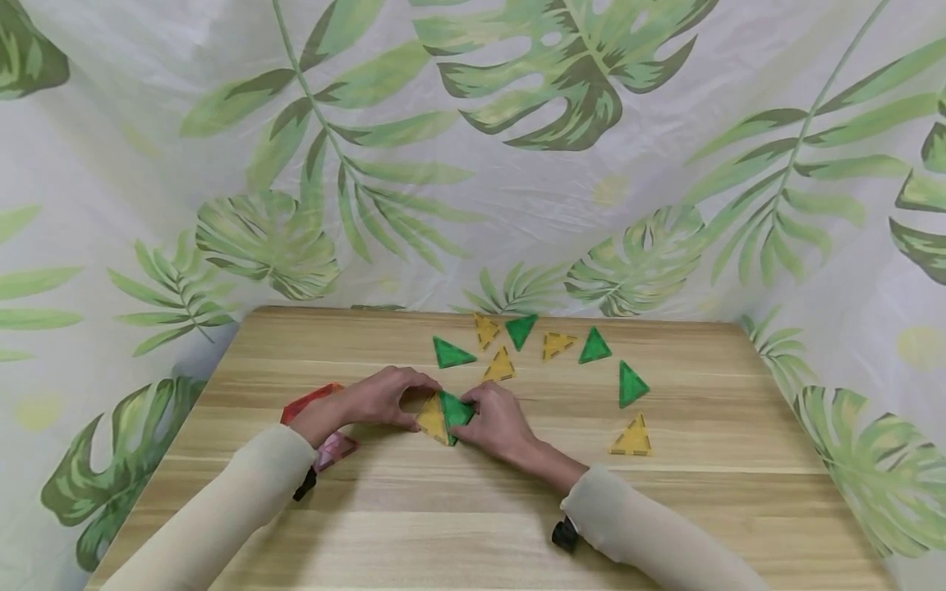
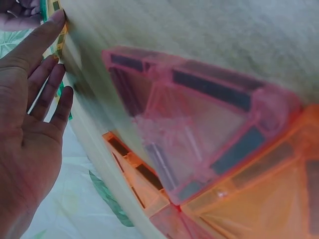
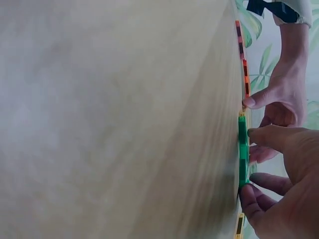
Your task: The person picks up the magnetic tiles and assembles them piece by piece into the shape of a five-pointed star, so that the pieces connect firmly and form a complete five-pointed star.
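In the head view, a yellow triangular magnetic tile [image 1: 432,421] and a green triangular magnetic tile [image 1: 454,413] lie edge to edge on the wooden table. My left hand [image 1: 383,398] holds the yellow tile by its left side, thumb at the near corner and index finger at the far one. The green tile's right side is pinched by my right hand [image 1: 504,423], with the thumb near and the fingers beyond. In the right wrist view, thumb and fingertips sit on the green tile [image 3: 243,149]. Part of the left hand [image 2: 25,149] shows in the left wrist view, fingertips at the yellow tile's edge.
Beneath my left forearm lie joined tiles, with a red one [image 1: 299,406] and a pink one [image 1: 336,450] showing; an orange tile [image 2: 259,189] adjoins the pink. Several loose green and yellow triangles [image 1: 594,346] lie toward the back and right. A leaf-print curtain [image 1: 517,205] surrounds the table.
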`<state>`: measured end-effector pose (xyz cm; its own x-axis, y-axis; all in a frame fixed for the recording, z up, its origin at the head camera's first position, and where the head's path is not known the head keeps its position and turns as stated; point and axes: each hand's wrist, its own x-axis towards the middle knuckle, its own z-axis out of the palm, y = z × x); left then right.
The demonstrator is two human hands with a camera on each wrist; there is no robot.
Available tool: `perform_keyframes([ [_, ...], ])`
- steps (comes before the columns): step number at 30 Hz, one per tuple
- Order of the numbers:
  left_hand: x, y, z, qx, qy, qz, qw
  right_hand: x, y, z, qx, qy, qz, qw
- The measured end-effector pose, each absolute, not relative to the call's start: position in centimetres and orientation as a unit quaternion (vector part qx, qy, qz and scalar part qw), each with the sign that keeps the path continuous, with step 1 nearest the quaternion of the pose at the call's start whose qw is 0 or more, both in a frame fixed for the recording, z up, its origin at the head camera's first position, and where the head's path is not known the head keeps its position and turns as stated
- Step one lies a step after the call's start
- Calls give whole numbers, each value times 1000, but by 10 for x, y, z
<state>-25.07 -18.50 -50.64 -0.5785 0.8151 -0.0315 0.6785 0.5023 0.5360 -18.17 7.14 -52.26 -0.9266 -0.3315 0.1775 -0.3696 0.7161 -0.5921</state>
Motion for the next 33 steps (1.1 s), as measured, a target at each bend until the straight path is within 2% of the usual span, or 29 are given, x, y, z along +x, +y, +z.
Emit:
perform_keyframes([
  [7,-255,-186,-503,455,845,233,156,-180,74,-523,221,-912,345,1],
  [21,-258,-199,-499,483,847,194,105,-190,62,-527,239,-908,344,-11],
  [33,-257,-219,-498,458,861,192,112,-194,45,-522,243,-895,371,-41],
])
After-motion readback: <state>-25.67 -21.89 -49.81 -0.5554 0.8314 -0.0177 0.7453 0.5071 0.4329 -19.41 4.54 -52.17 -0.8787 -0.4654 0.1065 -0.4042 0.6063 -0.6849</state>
